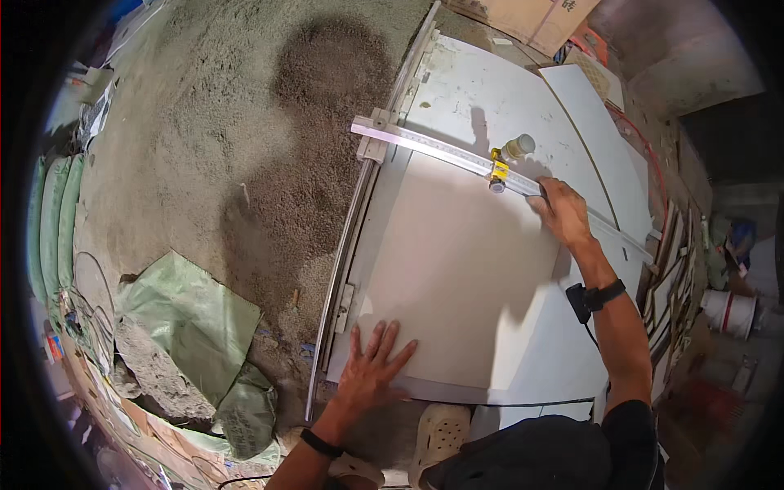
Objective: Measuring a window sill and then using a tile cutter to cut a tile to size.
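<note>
A large beige tile [457, 269] lies flat on a pale board [457, 82]. My left hand [371, 367] rests with fingers spread on the tile's near left corner. Across the tile's far edge runs a silver ruler bar [433, 147], joined at its left end to a block [373, 136] on a long metal rail [347, 237]. My right hand [563, 211] is closed round the bar, right of a yellow slider [498, 167]. A round pale knob [518, 147] stands beside the slider. My right fingertips are partly hidden.
Rough grey mortar [188, 147] covers the floor on the left, with a green woven sack [192, 314] nearer me. Board or tile offcuts [670, 278] lean at the right, near a white bucket [729, 314]. A cardboard box [531, 20] stands at the far end.
</note>
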The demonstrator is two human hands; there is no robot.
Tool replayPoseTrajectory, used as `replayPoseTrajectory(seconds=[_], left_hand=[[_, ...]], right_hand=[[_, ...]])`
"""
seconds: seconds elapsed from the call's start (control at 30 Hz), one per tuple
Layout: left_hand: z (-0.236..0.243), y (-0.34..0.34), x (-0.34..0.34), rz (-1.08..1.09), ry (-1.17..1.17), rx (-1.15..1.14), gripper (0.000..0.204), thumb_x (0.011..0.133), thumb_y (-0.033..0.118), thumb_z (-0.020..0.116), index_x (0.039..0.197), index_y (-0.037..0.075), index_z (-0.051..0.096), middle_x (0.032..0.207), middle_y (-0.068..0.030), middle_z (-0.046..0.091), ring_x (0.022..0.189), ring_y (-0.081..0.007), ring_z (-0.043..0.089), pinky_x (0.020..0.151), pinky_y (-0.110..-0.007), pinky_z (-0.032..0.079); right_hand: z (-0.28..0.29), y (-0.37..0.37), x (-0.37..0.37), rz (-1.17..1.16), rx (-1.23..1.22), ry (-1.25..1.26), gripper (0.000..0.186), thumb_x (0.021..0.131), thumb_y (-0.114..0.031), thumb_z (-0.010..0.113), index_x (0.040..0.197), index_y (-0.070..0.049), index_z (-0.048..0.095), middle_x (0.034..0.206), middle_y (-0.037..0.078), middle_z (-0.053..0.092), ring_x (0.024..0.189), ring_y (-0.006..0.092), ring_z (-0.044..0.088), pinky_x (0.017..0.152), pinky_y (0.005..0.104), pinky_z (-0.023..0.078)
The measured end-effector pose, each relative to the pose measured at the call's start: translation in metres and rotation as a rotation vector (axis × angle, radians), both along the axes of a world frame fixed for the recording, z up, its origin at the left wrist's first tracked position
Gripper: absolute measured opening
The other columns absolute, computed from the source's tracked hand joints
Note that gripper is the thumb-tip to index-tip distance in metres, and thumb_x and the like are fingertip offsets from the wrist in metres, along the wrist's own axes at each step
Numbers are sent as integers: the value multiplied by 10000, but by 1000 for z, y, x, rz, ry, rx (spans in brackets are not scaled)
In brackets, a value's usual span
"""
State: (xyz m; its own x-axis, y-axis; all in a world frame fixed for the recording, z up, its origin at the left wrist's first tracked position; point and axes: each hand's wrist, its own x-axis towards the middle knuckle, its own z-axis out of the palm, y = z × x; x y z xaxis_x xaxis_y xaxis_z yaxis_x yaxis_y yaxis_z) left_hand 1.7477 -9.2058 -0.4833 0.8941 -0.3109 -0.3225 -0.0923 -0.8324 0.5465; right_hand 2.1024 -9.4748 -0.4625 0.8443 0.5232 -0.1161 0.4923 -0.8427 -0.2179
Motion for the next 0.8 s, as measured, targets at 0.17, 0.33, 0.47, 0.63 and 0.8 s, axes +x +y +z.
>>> replayPoseTrajectory(seconds=[0.17,0.33,0.47,0.63,0.8], left_hand=[[-9,-9,-1,48,-63,63,896,684,566,732,1450,241,398,1526,-192,273,1412,-399,248,1090,-700,104],[-8,-18,6,88,-96,125,807,768,569,645,1460,253,377,1527,-140,298,1403,-357,284,1077,-700,152],[-8,-14,6,114,-88,131,822,762,572,647,1467,257,365,1533,-134,289,1404,-371,272,1094,-674,160],[-18,-16,27,81,-127,117,869,734,584,670,1469,246,355,1543,-127,271,1411,-386,245,1132,-599,184],[-26,-19,47,154,-189,39,912,648,527,768,1433,219,422,1532,-164,274,1396,-440,239,1128,-620,169]], right_hand=[[-24,-5,51,22,-10,-244,367,901,-330,604,1099,-24,567,966,172,629,927,375,597,809,464,475],[-18,-2,97,-31,67,-371,356,895,-252,617,1156,-19,550,1111,184,608,1018,383,576,890,467,454],[-39,-40,32,-62,195,-444,468,892,-181,609,1288,35,485,1282,250,526,1188,415,483,1034,463,369],[-87,-111,-96,-317,200,-245,550,925,-232,575,1357,58,399,1371,310,417,1299,457,369,1101,497,287],[-90,-74,-109,-348,265,-202,506,942,-248,536,1346,34,421,1400,302,387,1326,450,337,1110,498,266]])
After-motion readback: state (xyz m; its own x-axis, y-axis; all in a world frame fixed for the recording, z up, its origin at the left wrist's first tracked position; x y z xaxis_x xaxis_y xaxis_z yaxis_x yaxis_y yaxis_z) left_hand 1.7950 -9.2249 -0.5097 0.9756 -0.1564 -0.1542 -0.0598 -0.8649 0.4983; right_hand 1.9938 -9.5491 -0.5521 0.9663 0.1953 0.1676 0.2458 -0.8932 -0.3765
